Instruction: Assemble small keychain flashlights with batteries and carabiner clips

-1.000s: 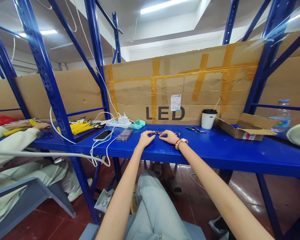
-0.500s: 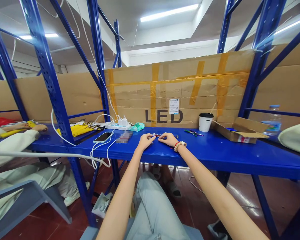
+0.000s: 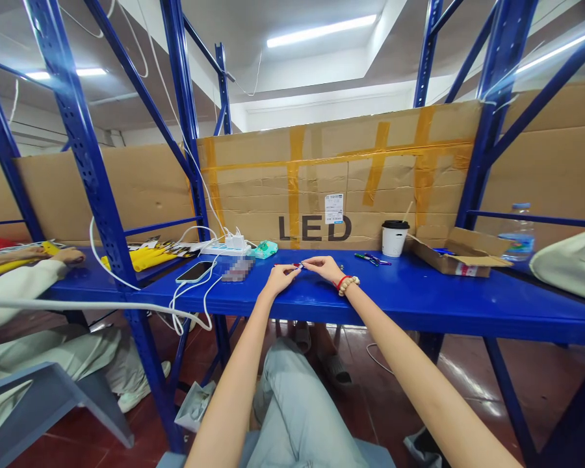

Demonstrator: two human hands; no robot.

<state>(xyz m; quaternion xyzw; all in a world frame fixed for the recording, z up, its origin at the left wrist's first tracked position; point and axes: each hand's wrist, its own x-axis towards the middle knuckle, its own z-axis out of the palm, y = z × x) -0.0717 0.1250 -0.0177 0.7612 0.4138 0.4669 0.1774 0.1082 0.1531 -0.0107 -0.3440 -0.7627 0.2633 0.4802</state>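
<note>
My left hand (image 3: 281, 279) rests low over the blue table, its thumb and fingers closed on a small red and white piece (image 3: 298, 266), partly hidden by the fingertips. From the other side my right hand (image 3: 325, 268), with a beaded bracelet (image 3: 349, 285) at the wrist, pinches the same piece. The fingertips of both hands nearly meet. What kind of thing it is, I cannot make out. Several slim pens (image 3: 372, 259), green and purple among them, lie to the right of my hands.
A lidded paper cup (image 3: 394, 240) and an open cardboard box (image 3: 461, 263) stand rightward on the blue table (image 3: 419, 299). At left lie a phone (image 3: 195, 272), white cables, a power strip (image 3: 229, 246) and a green packet (image 3: 264, 249). A co-worker's hands (image 3: 61, 253) are farther left.
My right hand has moved left, closer to my left hand, and its fingers now meet the small piece. The view has shifted slightly.
</note>
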